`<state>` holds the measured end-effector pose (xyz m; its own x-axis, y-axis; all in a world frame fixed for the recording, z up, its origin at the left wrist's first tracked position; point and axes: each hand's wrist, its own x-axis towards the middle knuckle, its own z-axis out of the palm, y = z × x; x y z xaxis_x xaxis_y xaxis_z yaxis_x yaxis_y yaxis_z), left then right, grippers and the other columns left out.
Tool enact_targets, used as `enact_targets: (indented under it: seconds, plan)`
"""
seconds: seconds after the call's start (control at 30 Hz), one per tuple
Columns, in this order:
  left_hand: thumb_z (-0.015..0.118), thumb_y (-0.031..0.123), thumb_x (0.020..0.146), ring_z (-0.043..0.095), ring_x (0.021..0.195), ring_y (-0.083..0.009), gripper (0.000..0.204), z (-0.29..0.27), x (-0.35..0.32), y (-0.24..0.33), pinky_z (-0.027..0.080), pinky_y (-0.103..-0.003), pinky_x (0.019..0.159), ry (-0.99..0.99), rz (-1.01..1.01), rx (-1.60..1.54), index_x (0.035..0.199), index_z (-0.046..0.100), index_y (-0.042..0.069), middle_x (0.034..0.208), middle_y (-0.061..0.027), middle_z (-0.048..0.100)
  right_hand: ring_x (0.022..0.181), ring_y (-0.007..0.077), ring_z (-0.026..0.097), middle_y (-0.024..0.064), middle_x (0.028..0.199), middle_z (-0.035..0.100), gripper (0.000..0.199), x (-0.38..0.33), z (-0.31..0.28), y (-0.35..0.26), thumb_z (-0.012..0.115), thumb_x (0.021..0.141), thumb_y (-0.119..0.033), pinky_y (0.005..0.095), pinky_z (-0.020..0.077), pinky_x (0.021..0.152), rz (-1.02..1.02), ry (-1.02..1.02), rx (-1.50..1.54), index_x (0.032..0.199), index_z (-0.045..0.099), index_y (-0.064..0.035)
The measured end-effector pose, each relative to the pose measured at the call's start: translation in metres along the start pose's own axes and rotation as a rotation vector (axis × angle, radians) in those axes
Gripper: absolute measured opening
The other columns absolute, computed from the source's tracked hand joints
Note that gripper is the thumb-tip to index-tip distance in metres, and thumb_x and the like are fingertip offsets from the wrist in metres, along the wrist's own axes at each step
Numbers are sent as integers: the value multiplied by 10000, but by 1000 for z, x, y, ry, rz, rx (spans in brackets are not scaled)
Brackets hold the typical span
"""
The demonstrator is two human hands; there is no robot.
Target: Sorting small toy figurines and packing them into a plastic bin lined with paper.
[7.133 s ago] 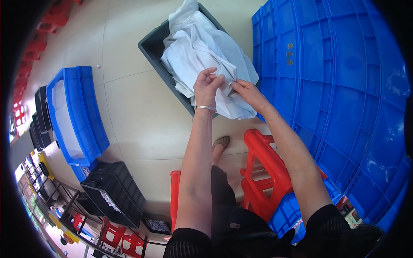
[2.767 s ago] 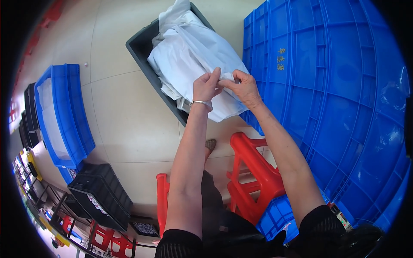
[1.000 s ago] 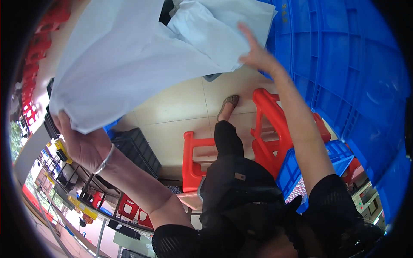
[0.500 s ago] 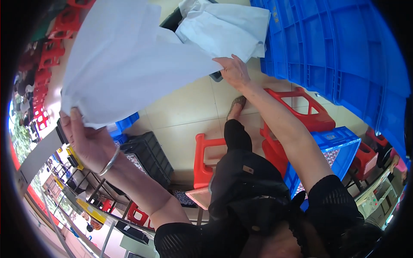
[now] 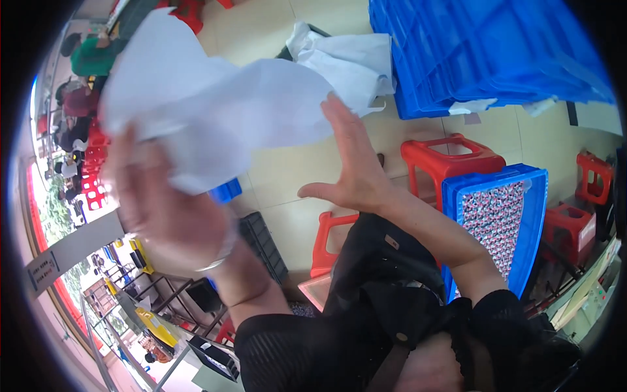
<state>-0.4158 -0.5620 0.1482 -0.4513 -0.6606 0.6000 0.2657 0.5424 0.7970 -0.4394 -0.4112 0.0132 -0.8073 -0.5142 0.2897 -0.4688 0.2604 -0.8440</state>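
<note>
The white cloth [image 5: 215,111] hung raised in front of me, gripped at its lower edge by my blurred left hand [image 5: 163,215]. My right hand [image 5: 353,170] was open, palm flat against the cloth's right edge, above the red stool [image 5: 450,157].

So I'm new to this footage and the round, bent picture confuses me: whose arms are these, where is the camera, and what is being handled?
The camera sits on a person's head and looks down, so the wide lens bends straight edges. The two bare arms are that person's own. The blurred left hand, with a metal bangle at the wrist, grips a large white sheet of thin fabric or plastic. The right hand is open, flat against the sheet's edge. Behind it, more white sheets lie in a dark bin. On the tiled floor stand a stack of blue plastic crates, red plastic stools, and a blue crate of small patterned pieces.
</note>
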Motion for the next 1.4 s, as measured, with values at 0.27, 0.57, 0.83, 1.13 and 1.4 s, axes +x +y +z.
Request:
enact_targets:
  seconds: [0.27,0.57,0.83,1.13,1.4]
  plan:
    - [587,-63,831,526,756,-48,300,12,-118,108,418,-177,714,-557,-96,-473,1130,606,-45,931,-46,637,1111,366,520,176,1208,527,606,-58,-87,-64,691,724,-57,448,397,946,-148,445,97,1268,428,-15]
    - [586,4,861,447,708,-29,444,6,-153,175,355,-154,647,-927,144,-656,1291,484,-30,981,-12,588,1155,165,480,83,1262,507,467,-137,-145,-90,549,873,-97,290,364,979,-42,430,695,1312,422,2]
    - [521,144,932,516,1152,-202,448,-7,-177,192,400,-350,983,-1187,354,-839,1324,424,-49,1249,-134,537,1094,166,514,86,1173,569,468,-177,-118,-107,692,779,-122,300,409,919,-73,740,432,1196,525,8]
    - [432,145,910,515,1134,-266,392,-127,-119,65,398,-421,980,-232,611,-739,1257,431,-37,1214,-159,532,823,106,580,24,838,643,239,-209,-168,-130,618,866,-224,242,460,760,-37,1112,-102,981,629,-15]
    - [696,222,791,341,1291,-225,803,-140,-284,-37,278,-338,1053,-1300,-421,-692,1417,245,0,1400,-102,350,741,286,640,132,782,669,251,-169,-162,-209,588,815,-253,357,500,711,45,1122,-237,882,666,-24]
